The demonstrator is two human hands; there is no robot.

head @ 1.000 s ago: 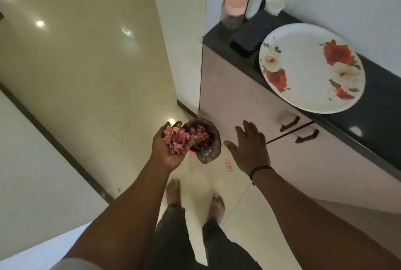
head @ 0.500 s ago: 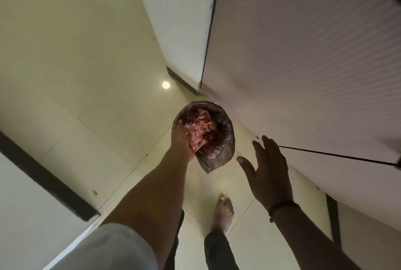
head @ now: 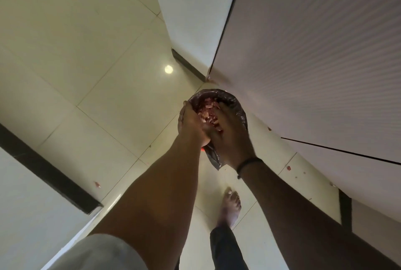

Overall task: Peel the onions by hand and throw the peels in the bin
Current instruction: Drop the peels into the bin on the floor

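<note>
Dumping stage, head view: left hand (head: 191, 122) and right hand (head: 230, 137) are cupped together, fingers loosely curved around a loose pile of reddish-pink onion peels (head: 208, 113). Whether either hand actually pinches the peels, cannot tell. Small floor bin lined with a dark plastic bag (head: 238, 107) sits directly under both hands, mouth up; both hands equally near. Stray peel scraps (head: 288, 168) lie right of the hands, on the cream tiled floor (head: 97, 96).

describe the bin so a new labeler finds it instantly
Start at the pale cabinet front on the right and follow its lower edge to the tiled floor. The bin stands there, under both hands, left hand and right hand. It alone is round, lined with a dark plastic bag and holds reddish onion peels.
</note>
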